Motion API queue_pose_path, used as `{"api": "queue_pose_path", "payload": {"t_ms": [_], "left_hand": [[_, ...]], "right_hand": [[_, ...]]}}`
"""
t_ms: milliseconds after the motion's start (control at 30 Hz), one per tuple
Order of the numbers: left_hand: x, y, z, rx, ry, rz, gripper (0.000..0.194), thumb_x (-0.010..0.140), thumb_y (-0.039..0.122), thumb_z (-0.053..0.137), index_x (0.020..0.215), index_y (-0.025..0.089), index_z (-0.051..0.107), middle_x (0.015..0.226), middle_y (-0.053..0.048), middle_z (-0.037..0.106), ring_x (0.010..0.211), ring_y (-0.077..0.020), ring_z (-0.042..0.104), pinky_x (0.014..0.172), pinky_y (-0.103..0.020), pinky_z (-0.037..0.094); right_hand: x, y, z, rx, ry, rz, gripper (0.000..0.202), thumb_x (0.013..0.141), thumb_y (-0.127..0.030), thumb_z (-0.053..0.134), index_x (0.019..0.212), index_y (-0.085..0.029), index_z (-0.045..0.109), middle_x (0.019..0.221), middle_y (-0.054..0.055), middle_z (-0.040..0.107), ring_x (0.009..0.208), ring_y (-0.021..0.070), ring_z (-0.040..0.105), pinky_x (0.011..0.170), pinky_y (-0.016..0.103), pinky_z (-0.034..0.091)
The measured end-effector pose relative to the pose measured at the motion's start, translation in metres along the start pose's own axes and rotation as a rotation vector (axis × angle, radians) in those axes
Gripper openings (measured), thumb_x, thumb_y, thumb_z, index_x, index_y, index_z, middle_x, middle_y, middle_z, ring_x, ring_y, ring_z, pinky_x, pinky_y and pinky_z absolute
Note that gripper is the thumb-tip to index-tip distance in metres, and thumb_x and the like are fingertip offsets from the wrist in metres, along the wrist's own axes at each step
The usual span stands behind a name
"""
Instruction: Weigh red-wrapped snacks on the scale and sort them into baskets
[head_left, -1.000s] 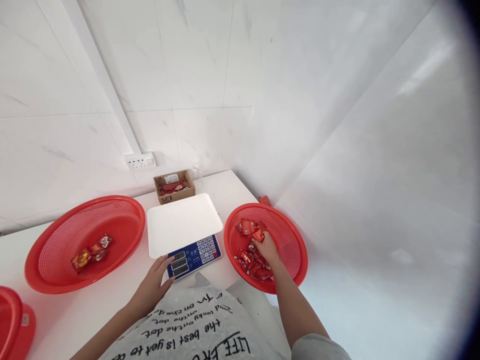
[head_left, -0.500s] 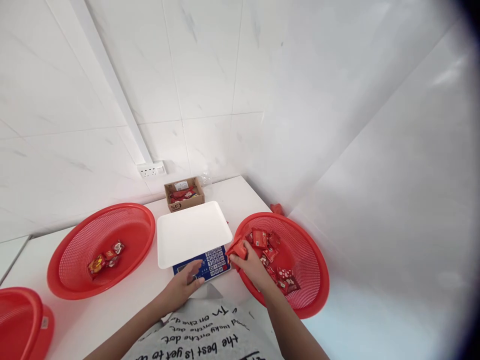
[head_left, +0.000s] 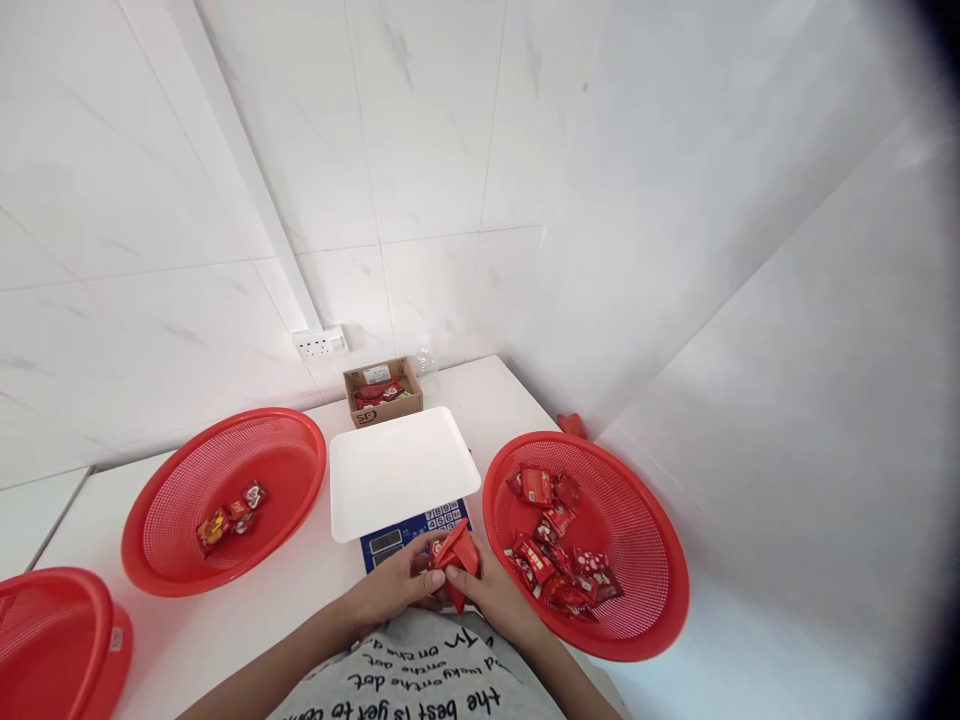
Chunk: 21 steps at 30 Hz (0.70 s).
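Note:
Close to my shirt, in front of the scale, both hands hold a soft red pouch (head_left: 459, 549). My left hand (head_left: 401, 585) is closed on its left side, the thumb pressed against it. My right hand (head_left: 491, 592) grips the other side. A bit of a patterned wrapper shows at the pouch's left; whether it is inside cannot be seen. Behind the hands stands a digital scale (head_left: 386, 542) with a white tray (head_left: 405, 470) on top. Its keypad is partly covered by the pouch and hands. Just right of my right hand, a red basket (head_left: 660, 560) holds several red snack packets (head_left: 537, 486).
A second red basket (head_left: 289, 455) on the left contains a few packets (head_left: 241, 515). Part of another red basket (head_left: 97, 640) shows at the lower left. An open cardboard box (head_left: 390, 410) with red packets sits behind the scale. A red item (head_left: 571, 424) lies by the right wall.
My right hand has come from the right basket's rim toward my body with the red pouch. My left hand, formerly open over the scale, now holds it too. The view has shifted slightly.

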<state>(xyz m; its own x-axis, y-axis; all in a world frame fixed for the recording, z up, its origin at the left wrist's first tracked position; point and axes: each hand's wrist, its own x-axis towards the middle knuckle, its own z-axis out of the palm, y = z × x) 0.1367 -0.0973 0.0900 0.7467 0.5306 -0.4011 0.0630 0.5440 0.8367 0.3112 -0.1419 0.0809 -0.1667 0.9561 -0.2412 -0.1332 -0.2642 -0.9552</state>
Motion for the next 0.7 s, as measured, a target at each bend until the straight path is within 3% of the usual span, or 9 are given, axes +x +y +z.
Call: {"api": "queue_pose_path", "payload": {"t_ms": [167, 367, 500, 600, 700], "left_hand": [[-0.006, 0.006, 0.0, -0.03, 0.103, -0.008, 0.069, 0.075, 0.05, 0.066, 0.133, 0.024, 0.042, 0.108, -0.008, 0.063, 0.088, -0.0192, 0.063, 0.082, -0.035, 0.047], [-0.005, 0.0, -0.001, -0.157, 0.197, -0.045, 0.048, 0.079, 0.049, 0.062, 0.117, 0.02, 0.054, 0.081, -0.002, 0.065, 0.072, -0.014, 0.062, 0.07, -0.027, 0.046], [0.005, 0.003, -0.009, -0.244, 0.343, -0.096, 0.039, 0.08, 0.045, 0.064, 0.106, 0.017, 0.056, 0.075, -0.003, 0.067, 0.059, -0.0104, 0.06, 0.064, -0.023, 0.047], [0.014, 0.019, -0.025, -0.323, 0.509, -0.051, 0.029, 0.084, 0.04, 0.06, 0.1, 0.016, 0.055, 0.078, -0.004, 0.068, 0.062, -0.0113, 0.063, 0.068, -0.024, 0.05], [0.019, 0.037, -0.041, -0.429, 0.618, 0.033, 0.034, 0.089, 0.039, 0.053, 0.114, 0.016, 0.05, 0.097, -0.01, 0.067, 0.08, -0.0158, 0.068, 0.079, -0.027, 0.051]], "right_hand": [[0.004, -0.006, 0.004, 0.0, 0.019, 0.012, 0.057, 0.065, -0.061, 0.068, 0.107, -0.024, 0.055, 0.103, 0.005, 0.067, 0.102, 0.0264, 0.061, 0.09, 0.04, 0.047], [0.006, 0.001, 0.007, 0.121, -0.011, 0.047, 0.056, 0.067, -0.055, 0.071, 0.111, -0.023, 0.054, 0.102, 0.005, 0.066, 0.089, 0.0222, 0.063, 0.079, 0.036, 0.05], [0.004, 0.007, 0.006, 0.241, 0.142, 0.079, 0.052, 0.062, -0.051, 0.075, 0.1, -0.021, 0.056, 0.088, 0.003, 0.064, 0.074, 0.0177, 0.061, 0.067, 0.031, 0.048], [0.0, 0.007, 0.004, 0.271, 0.248, 0.11, 0.048, 0.059, -0.049, 0.077, 0.09, -0.02, 0.056, 0.077, 0.0, 0.061, 0.069, 0.0161, 0.059, 0.064, 0.029, 0.046], [-0.006, 0.006, 0.002, 0.273, 0.257, 0.126, 0.049, 0.057, -0.048, 0.078, 0.09, -0.02, 0.055, 0.078, 0.0, 0.061, 0.068, 0.0156, 0.059, 0.064, 0.028, 0.045]]}}
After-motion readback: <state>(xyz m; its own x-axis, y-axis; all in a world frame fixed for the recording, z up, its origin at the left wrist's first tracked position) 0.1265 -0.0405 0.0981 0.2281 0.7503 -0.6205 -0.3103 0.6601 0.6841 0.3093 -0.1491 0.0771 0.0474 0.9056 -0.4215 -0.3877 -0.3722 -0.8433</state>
